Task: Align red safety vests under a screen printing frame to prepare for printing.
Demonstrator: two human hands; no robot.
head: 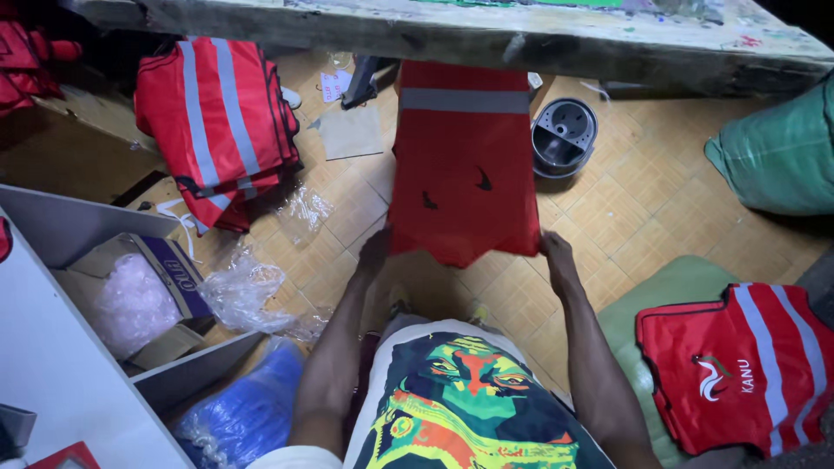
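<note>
We note the red vest (465, 165) hanging from the front edge of the wooden table (486, 35). Left hand (375, 252) pinches its lower left corner; right hand (556, 256) grips the lower right corner. Another vest stack (217, 122) lies on the floor.

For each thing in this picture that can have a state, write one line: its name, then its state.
Red vest: hanging off the table edge, lower corners held.
Left hand: gripping the vest's lower left corner.
Right hand: gripping the lower right corner.
Vest stack: folded, piled on floor.
Cardboard box: open.
Vest on cushion: lying flat.
</note>
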